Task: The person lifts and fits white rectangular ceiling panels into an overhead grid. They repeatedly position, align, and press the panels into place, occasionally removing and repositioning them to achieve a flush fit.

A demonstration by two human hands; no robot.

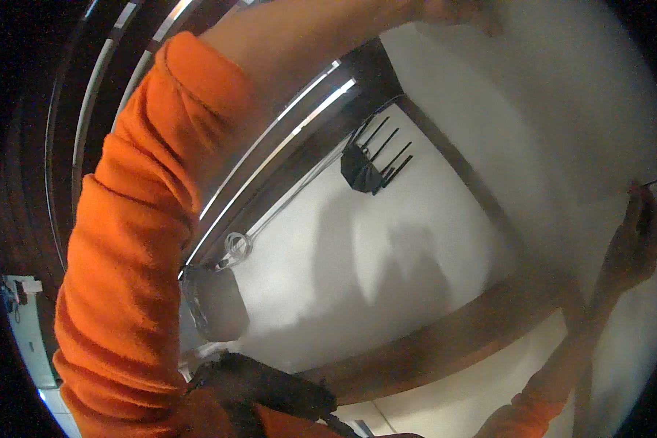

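- Where the orange sleeve (124, 255) fills the left side, its arm bends up and across to the left hand (456, 11), cut by the top edge; I cannot tell whether its fingers are together or apart.
- Low at the right, the right hand (641, 233) is raised with its fingertips at the border of a pale sheet (533, 109); blur hides whether they clamp it.
- The sheet spreads across the upper right, between the hands. It looks broad, thin and fairly light, though stiff or soft I cannot tell; being so wide, it would probably sag or swing if held at one point, so opposite edges seem the best hold.
- Beyond, a brown band (431, 343) borders a white surface (292, 263) crossed by shadows.
- On that surface sits a black router (361, 168), antennas out, with a coiled cable (238, 248) near a grey bin (223, 306).
- Bright strips (299, 124) run behind the arm.
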